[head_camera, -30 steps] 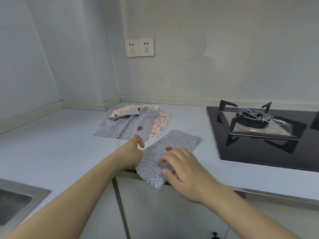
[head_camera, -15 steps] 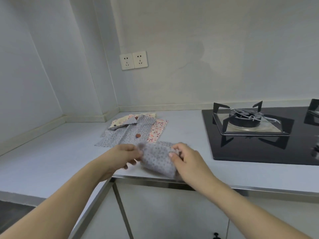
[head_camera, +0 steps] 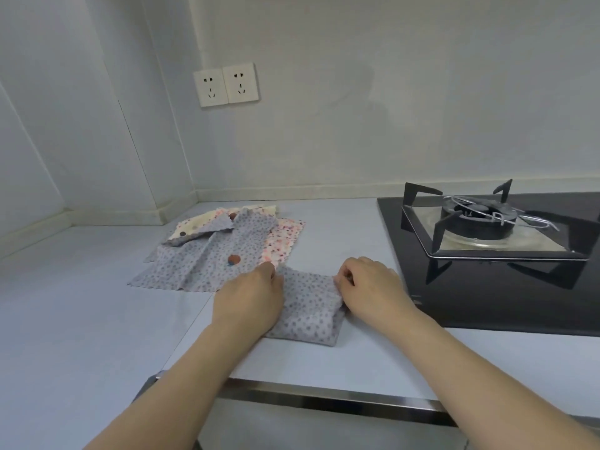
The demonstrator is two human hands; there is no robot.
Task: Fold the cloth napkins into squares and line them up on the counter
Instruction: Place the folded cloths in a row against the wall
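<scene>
A grey dotted napkin point(head_camera: 306, 315), folded over, lies on the table point(head_camera: 81, 319) between both hands. The left hand point(head_camera: 248, 302) rests on its left edge, fingers curled at the far corner; whether they pinch it cannot be told. The right hand's point(head_camera: 370, 289) fingers point(head_camera: 344, 279) pinch its right edge. Just behind lies a pile of unfolded napkins point(head_camera: 224, 248): at least 3, 1 grey, 1 pink-flowered, 1 cream. 1 gas hob point(head_camera: 493, 251) sits to the right.

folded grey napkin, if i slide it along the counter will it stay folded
Probably not by itself: the folded grey napkin looks thin and limp, bulging where the right hand pinches it. Likely very light, so it may drag and unfold on the counter.
</scene>
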